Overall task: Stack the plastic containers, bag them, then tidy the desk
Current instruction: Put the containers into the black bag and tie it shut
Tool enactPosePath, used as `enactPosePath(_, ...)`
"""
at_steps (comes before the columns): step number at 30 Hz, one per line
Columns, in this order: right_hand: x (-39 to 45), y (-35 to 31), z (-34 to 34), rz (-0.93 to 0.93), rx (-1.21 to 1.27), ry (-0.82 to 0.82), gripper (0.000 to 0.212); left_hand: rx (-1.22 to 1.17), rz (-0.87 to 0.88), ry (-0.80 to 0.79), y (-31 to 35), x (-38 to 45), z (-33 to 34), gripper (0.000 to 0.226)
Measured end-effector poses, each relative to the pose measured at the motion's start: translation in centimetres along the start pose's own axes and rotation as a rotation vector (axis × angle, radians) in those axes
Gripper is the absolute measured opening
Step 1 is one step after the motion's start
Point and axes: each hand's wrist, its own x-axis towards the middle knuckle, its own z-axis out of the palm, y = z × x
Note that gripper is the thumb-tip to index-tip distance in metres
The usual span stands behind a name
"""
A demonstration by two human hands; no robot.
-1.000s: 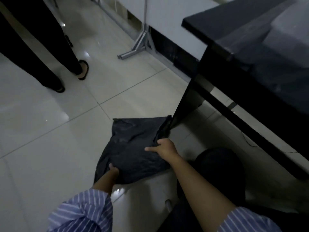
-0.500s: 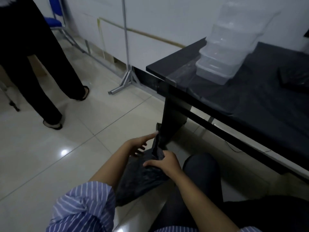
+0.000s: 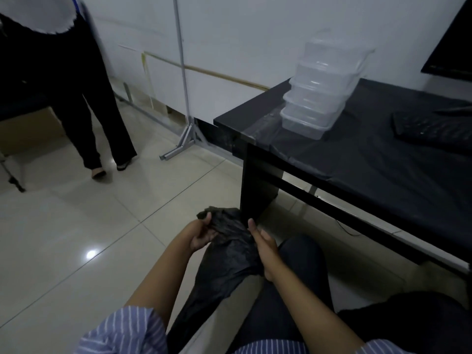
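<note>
A crumpled black plastic bag [image 3: 227, 254] hangs between my two hands, low in front of the desk leg. My left hand [image 3: 201, 232] grips its upper left edge with curled fingers. My right hand [image 3: 263, 247] holds the bag's right side, thumb up along the plastic. A stack of several clear plastic containers [image 3: 323, 88] stands on the left end of the black desk [image 3: 370, 159], well above and to the right of both hands.
A black keyboard [image 3: 431, 129] lies on the desk at the right, under a monitor corner [image 3: 452, 47]. A person in black trousers [image 3: 84, 98] stands at the far left on the tiled floor. A metal partition foot [image 3: 182, 141] sits by the wall.
The bag has come up off the floor and now hangs gathered between both hands. My view has lifted, bringing the container stack and desk top into sight. The standing person has stepped.
</note>
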Motion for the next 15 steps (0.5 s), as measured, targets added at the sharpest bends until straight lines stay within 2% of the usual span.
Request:
enactPosePath(3, -0.3, -0.8, 0.1, 0.074, -0.081, -0.119, 0.076, 0.165, 0.047, -0.068, 1.2, -0.9, 0.8, 0.054)
enactPosePath(6, -0.2, -2.7, 0.3, 0.104, -0.029, -0.163, 0.072, 0.422, 0.115, -0.166, 1.8, -1.8, 1.7, 0.084)
enactPosePath(7, -0.2, -3.5, 0.4, 0.085, -0.006, -0.158, 0.070, 0.467, 0.116, -0.193, 1.8, -2.2, 2.2, 0.087)
enactPosePath(10, 0.2, -4.7, 0.7, 0.037, 0.009, -0.141, 0.081, 0.579, 0.094, -0.224, 1.3, -2.8, 3.4, 0.078)
enactPosePath(15, 0.7, -3.9, 1.2, 0.002, -0.066, -0.081, 0.069, 0.604, 0.047, -0.216, 1.0, -2.5, 3.2, 0.086)
